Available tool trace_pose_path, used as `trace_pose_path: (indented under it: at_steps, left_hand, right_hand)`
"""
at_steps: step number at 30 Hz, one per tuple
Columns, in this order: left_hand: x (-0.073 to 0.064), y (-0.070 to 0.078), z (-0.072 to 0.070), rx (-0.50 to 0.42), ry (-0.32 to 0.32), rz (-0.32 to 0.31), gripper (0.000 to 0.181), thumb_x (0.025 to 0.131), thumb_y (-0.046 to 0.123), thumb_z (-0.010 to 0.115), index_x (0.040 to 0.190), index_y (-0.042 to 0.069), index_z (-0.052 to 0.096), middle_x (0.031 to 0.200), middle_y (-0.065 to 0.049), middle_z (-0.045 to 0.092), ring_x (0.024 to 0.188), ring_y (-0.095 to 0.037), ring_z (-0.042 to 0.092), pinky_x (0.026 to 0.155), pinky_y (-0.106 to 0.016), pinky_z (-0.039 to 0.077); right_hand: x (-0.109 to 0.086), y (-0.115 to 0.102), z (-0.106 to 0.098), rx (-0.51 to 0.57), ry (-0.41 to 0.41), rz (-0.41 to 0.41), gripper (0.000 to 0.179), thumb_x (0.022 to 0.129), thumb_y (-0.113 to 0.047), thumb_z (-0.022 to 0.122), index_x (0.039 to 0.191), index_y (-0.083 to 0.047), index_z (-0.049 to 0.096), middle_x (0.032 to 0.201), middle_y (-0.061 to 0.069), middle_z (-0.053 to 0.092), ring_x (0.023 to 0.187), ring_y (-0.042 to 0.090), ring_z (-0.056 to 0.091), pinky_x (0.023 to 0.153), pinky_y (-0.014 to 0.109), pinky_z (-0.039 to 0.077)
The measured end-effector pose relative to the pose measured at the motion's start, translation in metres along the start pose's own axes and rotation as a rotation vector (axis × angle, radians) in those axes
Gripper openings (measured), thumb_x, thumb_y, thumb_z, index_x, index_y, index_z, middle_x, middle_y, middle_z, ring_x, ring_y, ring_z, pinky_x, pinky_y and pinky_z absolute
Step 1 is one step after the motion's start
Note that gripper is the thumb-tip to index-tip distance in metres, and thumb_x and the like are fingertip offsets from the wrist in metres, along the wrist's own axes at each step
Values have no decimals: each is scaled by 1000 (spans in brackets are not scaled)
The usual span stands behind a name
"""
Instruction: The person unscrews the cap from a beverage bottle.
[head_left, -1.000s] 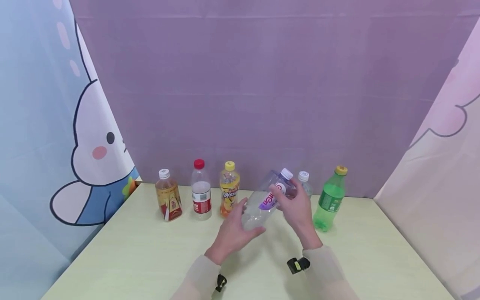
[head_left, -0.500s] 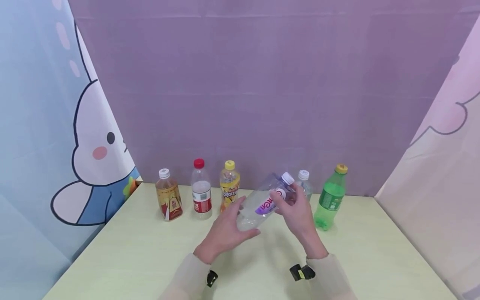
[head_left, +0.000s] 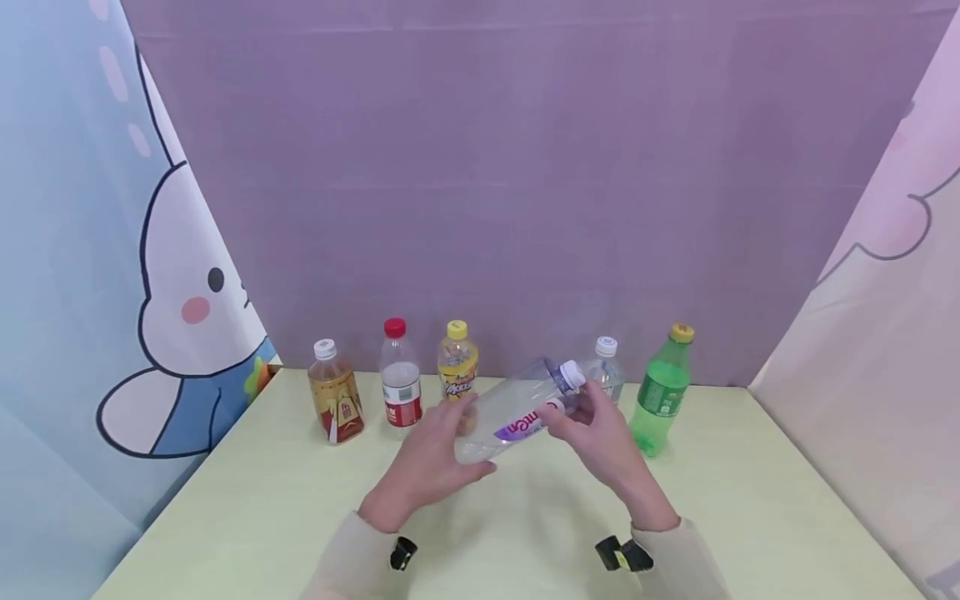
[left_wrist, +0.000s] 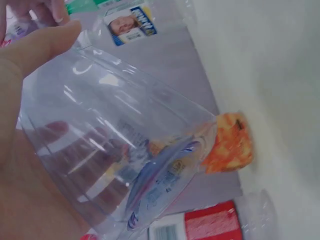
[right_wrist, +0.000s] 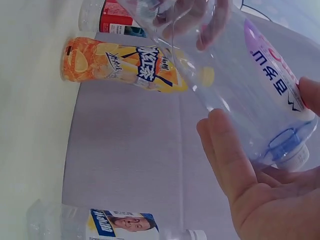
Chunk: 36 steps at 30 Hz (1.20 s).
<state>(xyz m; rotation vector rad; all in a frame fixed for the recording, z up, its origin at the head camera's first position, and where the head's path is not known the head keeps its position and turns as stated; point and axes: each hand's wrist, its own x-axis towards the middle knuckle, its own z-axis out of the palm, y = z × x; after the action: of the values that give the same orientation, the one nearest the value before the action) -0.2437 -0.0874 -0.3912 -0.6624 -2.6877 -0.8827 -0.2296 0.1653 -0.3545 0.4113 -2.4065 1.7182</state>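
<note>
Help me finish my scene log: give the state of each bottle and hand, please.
Purple-labelled bottle: held tilted, capped.
Left hand: holding its lower end.
Right hand: holding its upper end.
Amber bottle: upright, capped.
Red-capped bottle: upright, capped.
Yellow-capped bottle: upright, capped.
Clear standing bottle: upright, capped.
Green bottle: upright, capped.
</note>
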Motion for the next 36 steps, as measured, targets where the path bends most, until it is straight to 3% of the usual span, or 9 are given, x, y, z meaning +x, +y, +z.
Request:
trace_pose_path:
  at_steps: [5,11,16,20,25,31,36]
  left_hand:
    - [-2,4,-11,34,20,28,93,77,41,88,152,13,41,143,-7,55,127,-28,53,102,-54,48]
    - [-3,3,-12,44,16,41,94,77,42,89,152,13,41,142,-7,56,125,-26,55,100,-51,50]
    - [-4,3,-15,56,11,61,94,76,41,89,152,13,42,138,-6,58,123,-25,55,100,-50,50]
    - [-3,3,-21,99,29,84,94,75,40,90,152,14,42,135,-5,59,121,-24,54,102,-49,48]
    - [-1,1,-24,139,13,82,95,75,40,90,153,15,42,137,-6,58,124,-26,54,106,-50,45]
    - [-3,-4,-23,146,-5,85,94,74,40,90,152,15,43,140,-7,57,129,-30,52,109,-55,41]
    - [-5,-4,-23,155,-20,94,93,75,39,90,152,16,44,140,-6,57,128,-30,53,108,-55,42]
  right_hand:
    - [-3,-4,-6,-56,-12,-25,48,95,-32,73,134,-9,55,117,13,69,106,26,67,83,32,59]
    - [-8,-6,-13,-93,-11,-48,44,97,-32,71,133,-9,59,118,12,68,110,28,66,84,31,58]
    - [-10,-7,-19,-71,-2,-85,42,100,-26,67,134,-3,58,118,16,68,110,31,66,84,29,59]
    - [-10,-10,-24,-43,54,-98,44,103,-25,62,137,2,56,124,22,66,110,34,68,83,28,59]
    - [-9,-13,-27,-7,119,-61,42,103,-28,62,132,3,60,115,22,69,95,27,71,78,28,60]
    - [-7,-12,-26,14,134,-7,42,101,-29,65,128,2,62,96,19,69,76,24,69,68,34,62]
    - [-6,-13,-24,1,140,58,42,99,-34,67,125,0,64,91,19,67,71,25,66,63,35,61]
